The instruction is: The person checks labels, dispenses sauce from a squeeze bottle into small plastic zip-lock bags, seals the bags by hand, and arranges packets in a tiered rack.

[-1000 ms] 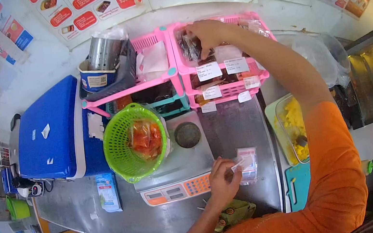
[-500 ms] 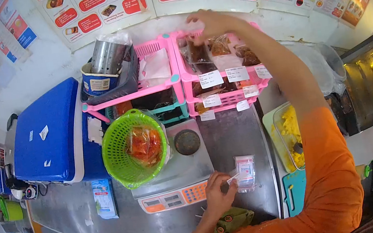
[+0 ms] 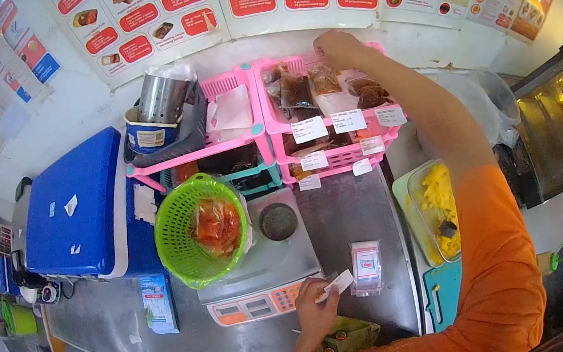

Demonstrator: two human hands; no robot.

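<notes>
My left hand [image 3: 313, 312], low in the view, pinches a small white paper label [image 3: 338, 285] beside the front of the orange-and-silver scale [image 3: 255, 265]. My right hand [image 3: 341, 50] reaches to the back edge of the pink basket [image 3: 346, 156]. Its fingers are curled and face away, so what they may hold is hidden. Sauce packets [image 3: 298, 92] in clear plastic lie in that basket just below the hand. On the scale rests a green colander [image 3: 176, 229] with bagged reddish food [image 3: 217, 227]. A plastic-wrapped pack [image 3: 366, 268] lies right of my left hand.
A blue cooler box [image 3: 69, 209] stands on the left. Beside the pink basket, a dark bin [image 3: 195, 119] holds a metal cylinder [image 3: 165, 95]. On the right are a container of yellow food [image 3: 436, 199] and a teal board [image 3: 444, 297].
My right hand has moved right along the back of the pink basket, away from the sauce packets. The left hand has shifted slightly left and down, with the label now showing more fully.
</notes>
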